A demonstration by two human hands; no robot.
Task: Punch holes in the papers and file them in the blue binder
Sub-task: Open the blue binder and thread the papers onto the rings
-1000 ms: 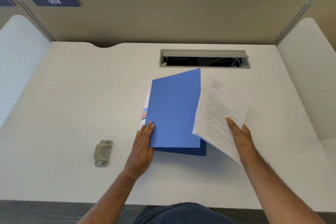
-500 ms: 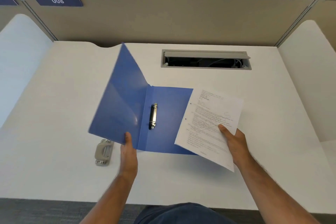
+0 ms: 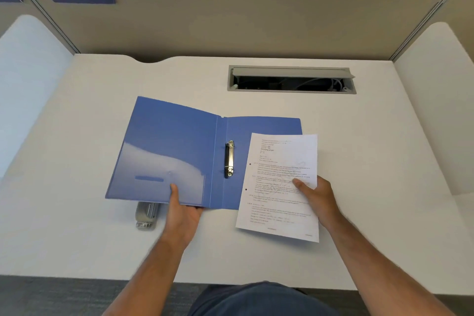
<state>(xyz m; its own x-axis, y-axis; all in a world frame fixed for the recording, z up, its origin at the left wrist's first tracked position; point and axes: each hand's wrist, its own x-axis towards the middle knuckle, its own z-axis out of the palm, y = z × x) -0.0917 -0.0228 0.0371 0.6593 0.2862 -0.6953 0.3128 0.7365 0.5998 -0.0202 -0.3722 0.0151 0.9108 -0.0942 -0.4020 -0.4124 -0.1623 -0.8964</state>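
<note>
The blue binder [image 3: 169, 151] lies spread open in the middle of the white desk, its metal ring clip [image 3: 229, 159] showing at the spine. My left hand [image 3: 182, 213] pinches the near edge of the front cover, thumb on top. My right hand [image 3: 319, 200] holds the printed papers [image 3: 279, 182] by their right edge, over the binder's right half. Two punched holes show along the papers' left margin. A grey hole punch [image 3: 146, 214] sits on the desk, partly hidden under the cover's near left corner.
An open cable tray [image 3: 291, 79] is sunk into the white desk [image 3: 77, 238] at the back right. Beige partition walls close off the back and both sides. The desk's front edge runs just above my lap.
My left hand has swung the front cover open from shut to nearly flat on the left. The papers in my right hand have come down closer over the binder's right half.
</note>
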